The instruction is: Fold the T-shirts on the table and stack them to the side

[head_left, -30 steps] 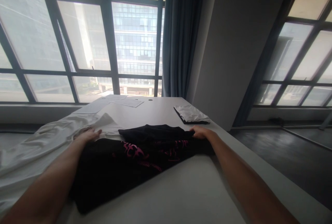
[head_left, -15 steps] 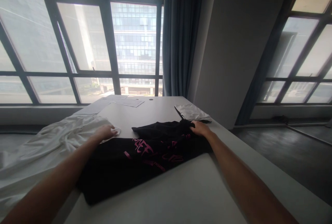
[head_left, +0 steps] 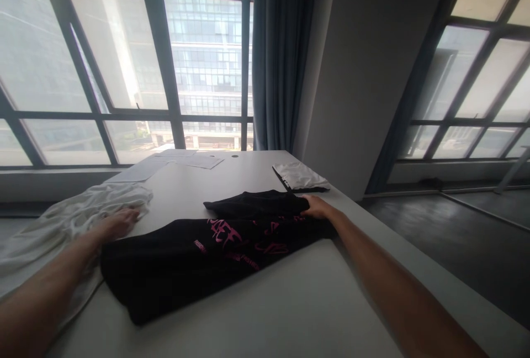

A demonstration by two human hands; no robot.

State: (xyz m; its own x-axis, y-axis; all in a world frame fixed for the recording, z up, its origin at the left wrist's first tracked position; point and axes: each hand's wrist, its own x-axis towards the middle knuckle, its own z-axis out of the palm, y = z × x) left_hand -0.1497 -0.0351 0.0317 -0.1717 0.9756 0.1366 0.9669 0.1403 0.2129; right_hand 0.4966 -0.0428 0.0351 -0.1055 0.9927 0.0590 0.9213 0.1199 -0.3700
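A black garment with pink lettering (head_left: 178,264) lies partly folded across the white table (head_left: 265,314). My right hand (head_left: 315,207) has its fingers closed on the black cloth at the garment's right end. Over at the left, my left hand (head_left: 122,221) is on the crumpled white cloth (head_left: 78,214), just beyond the black garment's left end. Its fingers are blurred, and whether they grip the white cloth is unclear.
Behind my right hand lies a folded white and black garment (head_left: 300,175). Sheets of paper (head_left: 141,170) rest at the table's far left. Windows and a blue-grey curtain (head_left: 275,59) stand beyond the table, with a grey pillar (head_left: 372,70) to the right.
My left hand has moved left, and the white cloth has shifted left and bunched up, uncovering more table. My right hand stays on the black garment. The view has turned slightly right.
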